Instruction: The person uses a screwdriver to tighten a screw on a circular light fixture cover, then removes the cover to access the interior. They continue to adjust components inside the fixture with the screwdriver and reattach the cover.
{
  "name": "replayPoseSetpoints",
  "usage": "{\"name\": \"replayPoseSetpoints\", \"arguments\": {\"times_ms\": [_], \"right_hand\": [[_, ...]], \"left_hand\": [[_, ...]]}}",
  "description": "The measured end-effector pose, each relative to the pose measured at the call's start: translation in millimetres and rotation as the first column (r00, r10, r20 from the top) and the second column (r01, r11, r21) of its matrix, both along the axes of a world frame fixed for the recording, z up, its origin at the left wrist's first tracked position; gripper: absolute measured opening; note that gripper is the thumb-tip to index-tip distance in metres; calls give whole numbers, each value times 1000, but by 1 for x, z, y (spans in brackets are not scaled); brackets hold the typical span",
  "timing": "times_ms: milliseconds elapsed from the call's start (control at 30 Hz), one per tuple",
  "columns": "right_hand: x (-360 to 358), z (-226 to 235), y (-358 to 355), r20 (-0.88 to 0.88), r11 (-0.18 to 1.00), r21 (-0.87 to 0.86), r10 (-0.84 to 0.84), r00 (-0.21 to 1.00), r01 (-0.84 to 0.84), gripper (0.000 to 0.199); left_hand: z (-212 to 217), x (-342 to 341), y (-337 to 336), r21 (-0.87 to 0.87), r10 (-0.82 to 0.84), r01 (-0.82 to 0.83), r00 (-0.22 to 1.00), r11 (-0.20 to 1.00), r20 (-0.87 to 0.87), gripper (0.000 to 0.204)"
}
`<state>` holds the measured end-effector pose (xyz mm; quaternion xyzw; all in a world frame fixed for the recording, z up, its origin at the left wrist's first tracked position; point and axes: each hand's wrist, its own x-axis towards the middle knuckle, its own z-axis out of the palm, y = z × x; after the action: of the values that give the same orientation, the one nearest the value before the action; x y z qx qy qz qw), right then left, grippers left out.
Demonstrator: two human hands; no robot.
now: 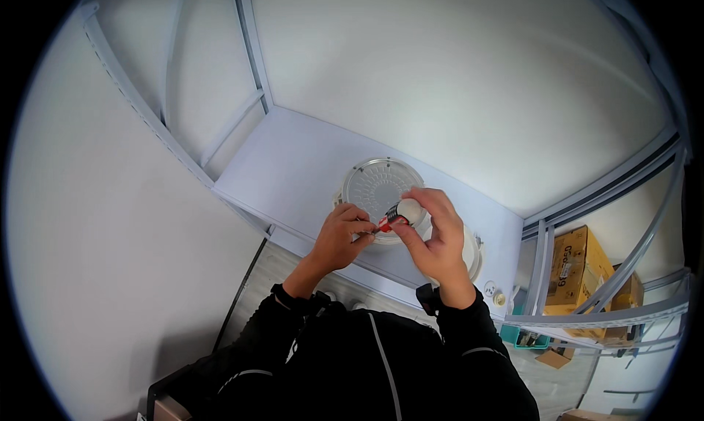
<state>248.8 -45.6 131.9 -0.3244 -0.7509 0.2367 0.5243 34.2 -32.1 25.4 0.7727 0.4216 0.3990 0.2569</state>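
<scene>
In my right hand is a small bottle-like container with a pale round end and a red and black band, tilted so its narrow end points left. The thumb and fingers of my right hand are closed around it. My left hand pinches right at that narrow end; what its fingertips grip is too small to make out. Beneath and just beyond both hands lies a round, pale-rimmed thing with a clear patterned top. A white round dish-like piece lies partly hidden under my right hand.
The pale table has metal frame posts at its back left. Small round pieces lie near its right front corner. To the right are cardboard boxes on a shelf, with a teal bin lower down.
</scene>
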Motion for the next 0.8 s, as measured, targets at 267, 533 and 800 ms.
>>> {"name": "replayPoseSetpoints", "arguments": {"times_ms": [267,533,800], "right_hand": [[-1,5,3,101,985,171,-38,994,20,50],[-9,12,4,31,989,146,15,999,-20,51],[-5,-1,4,-37,999,2,49,998,-49,49]], "left_hand": [[4,0,0,17,-1,2,1000,1000,-12,14],[1,-1,2,11,-11,11,1000,1000,-9,14],[1,-2,2,14,-6,7,999,1000,-31,14]]}}
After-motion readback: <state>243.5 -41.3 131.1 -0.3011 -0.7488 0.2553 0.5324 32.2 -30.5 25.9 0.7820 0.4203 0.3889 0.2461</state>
